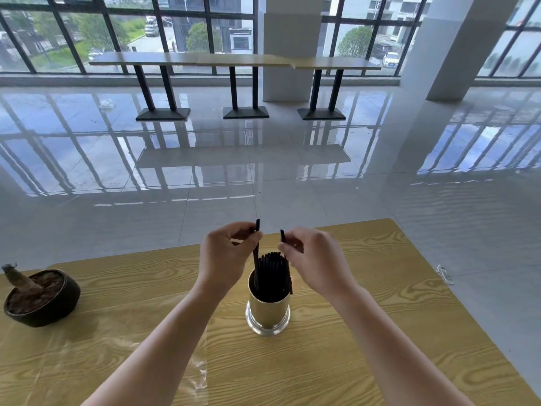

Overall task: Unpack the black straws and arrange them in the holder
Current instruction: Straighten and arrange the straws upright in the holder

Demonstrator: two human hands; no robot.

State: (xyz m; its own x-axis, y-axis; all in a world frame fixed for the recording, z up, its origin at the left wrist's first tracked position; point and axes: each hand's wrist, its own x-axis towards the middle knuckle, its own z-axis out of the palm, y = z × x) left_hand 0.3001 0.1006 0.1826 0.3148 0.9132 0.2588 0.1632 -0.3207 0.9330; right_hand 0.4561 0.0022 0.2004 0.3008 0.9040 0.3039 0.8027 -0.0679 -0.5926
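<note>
A shiny metal holder (268, 313) stands upright on the wooden table (351, 332), with a bundle of black straws (272, 271) standing in it. Just above its left rim, my left hand (225, 259) pinches one black straw (257, 244) near the top; its lower end reaches down into the holder. At the holder's upper right, my right hand (314, 257) pinches another black straw (283, 238), which runs down along the right rim. Both straws stand nearly upright.
A dark round bowl (42, 298) with brown matter and a stub sits at the table's left edge. Clear plastic wrapping (196, 373) lies flat on the table near me. A small white scrap (445, 273) lies on the floor off the right edge.
</note>
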